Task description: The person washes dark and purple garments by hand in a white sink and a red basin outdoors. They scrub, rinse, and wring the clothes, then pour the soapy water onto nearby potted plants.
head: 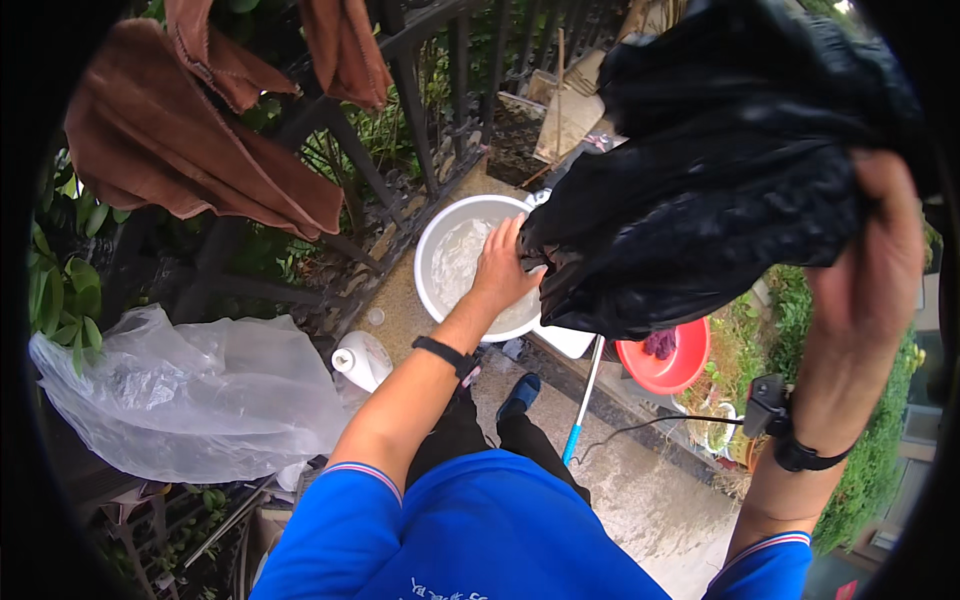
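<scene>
A crumpled, glossy black sheet, apparently a plastic bag [697, 210], is held up across the right of the view. My right hand [874, 232] grips its right side, the fingers partly hidden by folds. At its left end, my left hand [499, 266] has the edge between thumb and fingers. Below the left hand stands a white basin [425, 289] with cloudy, whitish water [461, 255] in it. The bag covers the basin's right rim.
Brown cloths [202, 142] hang on a dark metal fence [409, 112]. Clear plastic sheeting [202, 397] and a white bottle [364, 360] are at left. A red basin [686, 360] holds a purple cloth [660, 343]. A pole with a blue grip [572, 442] leans nearby.
</scene>
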